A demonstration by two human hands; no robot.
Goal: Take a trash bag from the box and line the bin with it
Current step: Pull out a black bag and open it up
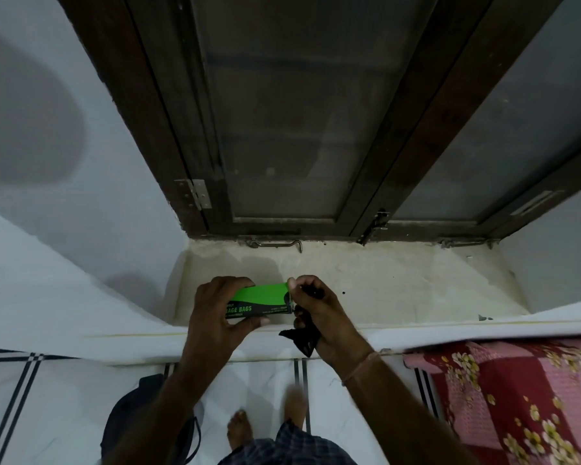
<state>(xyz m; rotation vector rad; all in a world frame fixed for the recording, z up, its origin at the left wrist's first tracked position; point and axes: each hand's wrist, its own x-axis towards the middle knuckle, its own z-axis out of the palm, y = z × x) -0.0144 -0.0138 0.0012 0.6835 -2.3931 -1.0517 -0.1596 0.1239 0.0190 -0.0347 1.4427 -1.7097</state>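
A green and black garbage-bag box [261, 302] lies on its side on the pale window sill [399, 283]. My left hand [217, 313] grips the box's left end, fingers over the top and thumb under the front. My right hand [319, 313] is at the box's right end, fingers curled, holding a crumpled black trash bag [301, 340] that hangs below my palm. The bin is not in view.
A dark wooden window frame with frosted panes [282, 129] rises behind the sill, with a latch hook [275, 245] at its base. A red floral cloth [510, 397] lies at the lower right. A dark bag [128, 421] sits on the white tiled floor by my bare feet.
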